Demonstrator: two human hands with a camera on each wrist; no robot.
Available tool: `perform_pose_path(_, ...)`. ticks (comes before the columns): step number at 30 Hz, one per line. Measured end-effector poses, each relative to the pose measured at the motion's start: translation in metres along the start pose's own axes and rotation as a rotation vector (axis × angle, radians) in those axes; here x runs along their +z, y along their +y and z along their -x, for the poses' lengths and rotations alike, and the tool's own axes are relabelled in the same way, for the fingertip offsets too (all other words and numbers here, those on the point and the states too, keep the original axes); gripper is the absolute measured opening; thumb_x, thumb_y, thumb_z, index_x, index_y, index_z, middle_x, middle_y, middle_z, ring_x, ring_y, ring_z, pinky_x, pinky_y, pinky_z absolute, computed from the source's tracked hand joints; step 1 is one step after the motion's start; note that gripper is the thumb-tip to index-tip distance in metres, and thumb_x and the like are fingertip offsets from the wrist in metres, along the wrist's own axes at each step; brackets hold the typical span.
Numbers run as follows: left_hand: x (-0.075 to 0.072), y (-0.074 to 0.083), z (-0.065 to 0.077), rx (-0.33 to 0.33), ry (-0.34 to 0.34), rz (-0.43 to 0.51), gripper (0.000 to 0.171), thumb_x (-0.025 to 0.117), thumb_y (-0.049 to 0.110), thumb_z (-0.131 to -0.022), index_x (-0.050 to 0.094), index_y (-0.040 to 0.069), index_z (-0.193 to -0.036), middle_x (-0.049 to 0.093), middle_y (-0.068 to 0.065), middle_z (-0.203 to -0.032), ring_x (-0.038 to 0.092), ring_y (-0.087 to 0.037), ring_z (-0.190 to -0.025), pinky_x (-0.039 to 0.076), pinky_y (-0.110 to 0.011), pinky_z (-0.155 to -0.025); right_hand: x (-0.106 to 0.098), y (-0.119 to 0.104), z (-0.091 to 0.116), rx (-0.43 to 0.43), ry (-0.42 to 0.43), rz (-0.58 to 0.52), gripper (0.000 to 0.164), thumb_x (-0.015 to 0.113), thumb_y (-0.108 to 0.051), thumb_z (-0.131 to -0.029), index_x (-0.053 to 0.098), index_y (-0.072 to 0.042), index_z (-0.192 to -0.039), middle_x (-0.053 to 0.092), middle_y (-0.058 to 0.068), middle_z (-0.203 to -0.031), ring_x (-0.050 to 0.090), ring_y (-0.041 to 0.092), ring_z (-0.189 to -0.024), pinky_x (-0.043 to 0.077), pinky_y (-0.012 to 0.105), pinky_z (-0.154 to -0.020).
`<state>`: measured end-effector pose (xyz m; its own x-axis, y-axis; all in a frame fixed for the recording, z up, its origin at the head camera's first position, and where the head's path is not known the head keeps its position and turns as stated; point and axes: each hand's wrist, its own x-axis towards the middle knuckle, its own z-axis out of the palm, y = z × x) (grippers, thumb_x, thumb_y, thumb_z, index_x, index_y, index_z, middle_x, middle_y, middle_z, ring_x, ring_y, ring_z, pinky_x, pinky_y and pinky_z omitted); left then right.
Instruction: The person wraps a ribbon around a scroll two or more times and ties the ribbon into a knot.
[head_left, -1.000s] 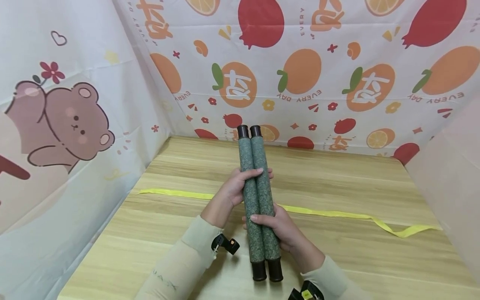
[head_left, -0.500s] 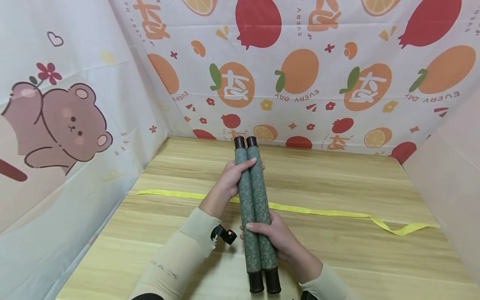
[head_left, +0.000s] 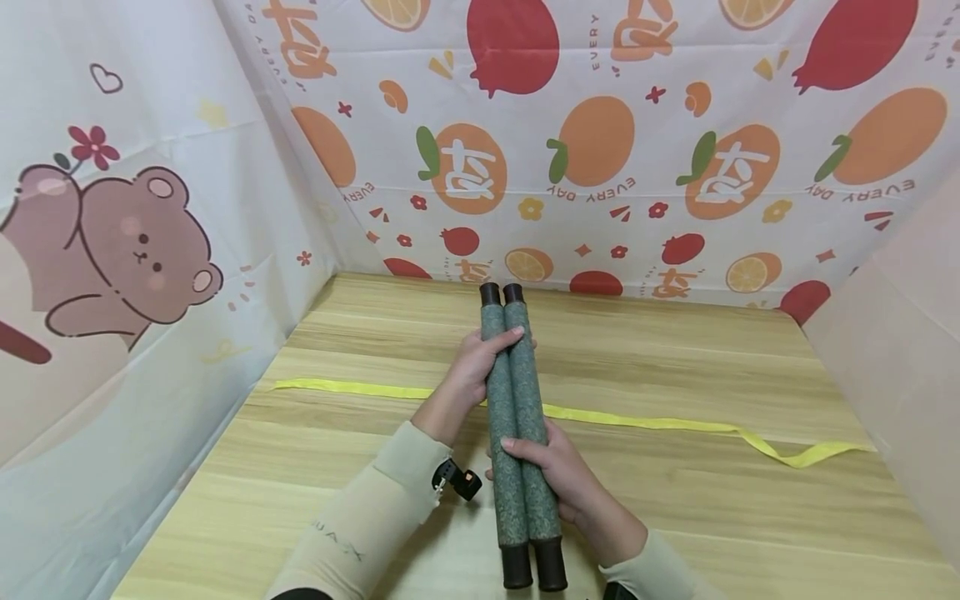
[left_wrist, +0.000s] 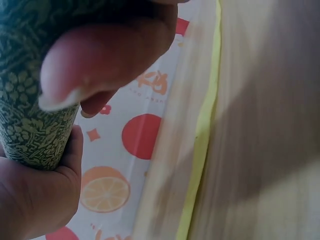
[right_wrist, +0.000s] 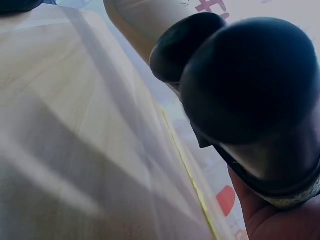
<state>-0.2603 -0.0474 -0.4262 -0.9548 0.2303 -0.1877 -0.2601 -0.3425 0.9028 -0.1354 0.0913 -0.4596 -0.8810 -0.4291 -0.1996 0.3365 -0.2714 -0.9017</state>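
Curled fingers (head_left: 504,340) of left hand (head_left: 468,367) and right hand (head_left: 566,475), gripping two green rolls (head_left: 500,417) side by side above wooden table (head_left: 712,358). Partly hiding yellow ribbon (head_left: 637,422) lying crosswise. Backed by fruit-print cloth (head_left: 540,158).

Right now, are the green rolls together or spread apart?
Together: the left hand and right hand hold the green rolls side by side.
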Motion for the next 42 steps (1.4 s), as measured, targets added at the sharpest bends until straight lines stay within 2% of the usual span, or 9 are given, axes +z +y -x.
perform_pose_path(9, 0.014, -0.012, 0.002, -0.045, -0.093, -0.032, 0.044, 0.071, 0.028, -0.092, 0.056, 0.002, -0.125, 0.071, -0.008, -0.100, 0.067, -0.020, -0.086, 0.057, -0.036, -0.075, -0.011, -0.003, -0.001, -0.013, 0.022, -0.018, 0.053, 0.063, -0.018, -0.096, 0.034, -0.007, -0.139, 0.063, 0.015, -0.103, 0.071, 0.033, -0.085, 0.057, 0.048, -0.079)
perform_pose_path(12, 0.017, -0.015, 0.002, -0.041, -0.073, -0.025, 0.043, 0.071, 0.027, -0.092, 0.056, 0.002, -0.124, 0.071, -0.009, -0.100, 0.067, -0.020, -0.085, 0.057, -0.035, -0.074, -0.013, -0.004, -0.001, -0.018, 0.019, -0.024, 0.051, 0.061, -0.018, -0.097, 0.035, -0.006, -0.139, 0.064, 0.015, -0.103, 0.071, 0.036, -0.086, 0.057, 0.047, -0.079)
perform_pose_path(15, 0.020, -0.019, 0.003, -0.048, -0.038, -0.068, 0.046, 0.073, 0.028, -0.090, 0.054, 0.002, -0.124, 0.068, -0.010, -0.101, 0.066, -0.021, -0.084, 0.057, -0.035, -0.073, -0.017, -0.004, -0.002, -0.015, 0.035, -0.021, 0.051, 0.060, -0.019, -0.097, 0.034, -0.006, -0.139, 0.064, 0.014, -0.104, 0.071, 0.036, -0.088, 0.057, 0.047, -0.080)
perform_pose_path(18, 0.024, -0.025, 0.004, -0.063, -0.029, -0.150, 0.052, 0.074, 0.030, -0.088, 0.052, 0.004, -0.127, 0.064, -0.012, -0.106, 0.066, -0.021, -0.085, 0.058, -0.035, -0.073, -0.021, -0.004, -0.002, -0.018, 0.079, -0.030, 0.052, 0.061, -0.022, -0.097, 0.034, -0.008, -0.140, 0.064, 0.012, -0.105, 0.071, 0.032, -0.086, 0.057, 0.047, -0.081)
perform_pose_path(23, 0.030, -0.037, 0.006, -0.061, -0.060, -0.239, 0.052, 0.073, 0.030, -0.090, 0.052, 0.003, -0.128, 0.064, -0.014, -0.111, 0.066, -0.021, -0.090, 0.057, -0.034, -0.077, -0.030, -0.006, -0.003, -0.032, 0.165, -0.004, 0.052, 0.061, -0.025, -0.097, 0.034, -0.008, -0.139, 0.063, 0.011, -0.103, 0.069, 0.028, -0.080, 0.056, 0.044, -0.078)
perform_pose_path(31, 0.029, -0.046, 0.006, -0.039, -0.093, -0.299, 0.050, 0.071, 0.028, -0.091, 0.053, -0.001, -0.128, 0.064, -0.016, -0.111, 0.066, -0.021, -0.090, 0.058, -0.036, -0.080, -0.036, -0.005, -0.001, -0.020, 0.280, 0.132, 0.058, 0.066, -0.031, -0.093, 0.036, -0.011, -0.140, 0.055, 0.014, -0.116, 0.059, 0.023, -0.095, 0.051, 0.037, -0.080)
perform_pose_path(38, 0.024, -0.045, 0.008, 0.038, -0.163, -0.527, 0.049, 0.069, 0.027, -0.093, 0.052, 0.000, -0.131, 0.066, -0.019, -0.115, 0.068, -0.024, -0.094, 0.058, -0.035, -0.079, -0.043, -0.003, -0.001, -0.063, 0.307, 0.134, 0.076, 0.066, -0.027, -0.095, 0.016, -0.034, -0.152, 0.045, 0.017, -0.136, 0.058, 0.027, -0.104, 0.051, 0.038, -0.083)
perform_pose_path(40, 0.021, -0.044, 0.009, 0.027, -0.202, -0.534, 0.051, 0.068, 0.025, -0.094, 0.049, 0.000, -0.135, 0.067, -0.020, -0.115, 0.069, -0.025, -0.095, 0.058, -0.036, -0.077, -0.047, -0.004, -0.001, -0.056, 0.325, 0.153, 0.080, 0.066, -0.029, -0.095, 0.013, -0.036, -0.154, 0.045, 0.017, -0.137, 0.058, 0.028, -0.105, 0.051, 0.039, -0.083)
perform_pose_path(42, 0.020, -0.044, 0.009, -0.017, -0.228, -0.502, 0.054, 0.067, 0.022, -0.095, 0.045, 0.001, -0.140, 0.067, -0.021, -0.117, 0.069, -0.026, -0.095, 0.059, -0.037, -0.075, -0.050, -0.004, -0.002, -0.050, 0.341, 0.170, 0.083, 0.066, -0.030, -0.094, 0.010, -0.038, -0.155, 0.045, 0.018, -0.137, 0.059, 0.028, -0.105, 0.051, 0.038, -0.083)
